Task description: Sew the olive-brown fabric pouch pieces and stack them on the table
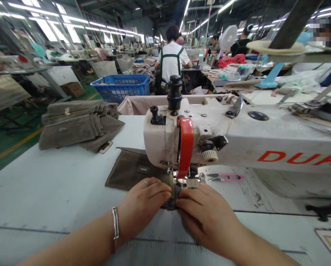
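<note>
A dark olive fabric piece [129,166] with a small label lies flat under the head of a white sewing machine [160,136]. My left hand [146,199] has its fingers closed on the fabric's near edge, left of the presser foot [184,181]. On the other side of the foot, my right hand [207,214] presses with bent fingers on the same edge, close to the zipper strip [172,186]. Both thumbs are mostly hidden. The needle cannot be made out behind the red guard [186,147].
Pink thread snips [226,177] lie right of the machine head. A stack of similar olive fabric pieces [77,125] sits at the table's back left. Beyond stand a blue plastic basket [123,87] and a person in a white shirt [171,59]. A printed ruler scale [154,245] runs along the near edge.
</note>
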`<state>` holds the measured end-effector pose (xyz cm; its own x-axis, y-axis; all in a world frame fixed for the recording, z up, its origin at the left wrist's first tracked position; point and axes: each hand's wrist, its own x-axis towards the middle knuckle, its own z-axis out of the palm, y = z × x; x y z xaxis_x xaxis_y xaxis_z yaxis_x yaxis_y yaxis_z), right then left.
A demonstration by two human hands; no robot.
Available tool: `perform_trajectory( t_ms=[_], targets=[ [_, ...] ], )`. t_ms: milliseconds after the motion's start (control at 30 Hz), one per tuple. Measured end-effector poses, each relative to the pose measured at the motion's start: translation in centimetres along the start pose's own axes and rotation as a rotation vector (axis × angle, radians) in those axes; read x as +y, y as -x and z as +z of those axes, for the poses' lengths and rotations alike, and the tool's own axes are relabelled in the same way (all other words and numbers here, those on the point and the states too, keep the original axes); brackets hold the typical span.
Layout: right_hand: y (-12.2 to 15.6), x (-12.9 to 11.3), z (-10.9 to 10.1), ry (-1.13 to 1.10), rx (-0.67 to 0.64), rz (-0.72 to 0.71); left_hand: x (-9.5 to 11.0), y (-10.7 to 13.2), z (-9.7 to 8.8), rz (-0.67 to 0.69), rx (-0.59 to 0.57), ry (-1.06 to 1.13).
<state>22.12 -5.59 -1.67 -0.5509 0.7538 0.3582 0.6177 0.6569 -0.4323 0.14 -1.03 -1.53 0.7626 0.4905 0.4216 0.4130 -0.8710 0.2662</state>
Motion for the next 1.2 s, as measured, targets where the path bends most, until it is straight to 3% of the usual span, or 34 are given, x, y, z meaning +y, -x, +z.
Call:
perform_trajectory(
  t_ms=[333,533,767,1200],
  targets=[
    [0.0,-0.3,0.5,0.018,-0.046,0.027,-0.3,-0.2,-0.2,0.008,-0.043,0.02],
    [-0.4,-0.1,1.1,0.081,0.037,0.02,-1.6,-0.7,-0.2,0.057,-0.01,-0.034],
    [-0.8,0.5,1.7,0.173,0.033,0.105,-3.0,-2.3,-0.3,0.04,-0.003,-0.03],
    [-0.9,0.6,2.0,0.181,0.007,0.157,-4.4,-3.1,0.3,-0.128,-0.009,-0.134]
  ],
)
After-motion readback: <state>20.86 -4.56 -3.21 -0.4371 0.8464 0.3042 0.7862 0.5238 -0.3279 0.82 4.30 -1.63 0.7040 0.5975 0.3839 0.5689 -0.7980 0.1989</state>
